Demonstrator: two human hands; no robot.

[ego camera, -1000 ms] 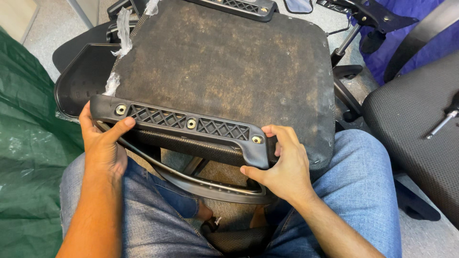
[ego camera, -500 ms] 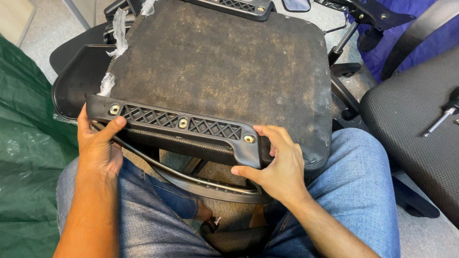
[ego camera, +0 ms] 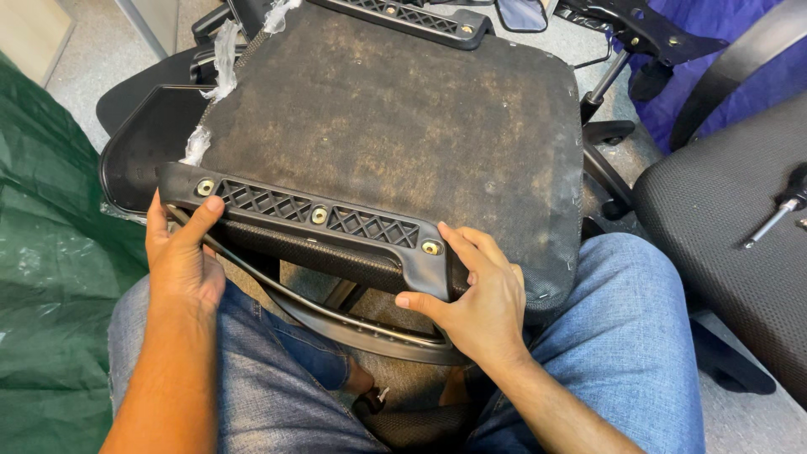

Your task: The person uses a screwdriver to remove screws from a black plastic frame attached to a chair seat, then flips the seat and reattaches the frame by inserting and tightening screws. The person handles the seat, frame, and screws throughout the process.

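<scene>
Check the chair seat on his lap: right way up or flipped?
Flipped: the chair seat shows its dusty underside, and the black armrest bracket with its bolts faces up.

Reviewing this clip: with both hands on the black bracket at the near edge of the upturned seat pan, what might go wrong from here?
1. The seat pan rests tilted across the knees; it may slide off if the left hand or right hand lets go.
2. Fingers wrap the ends of the black bracket, so they might get pinched against the curved metal bar below.
3. The screwdriver lies loose on the neighbouring chair seat and may roll off.
</scene>
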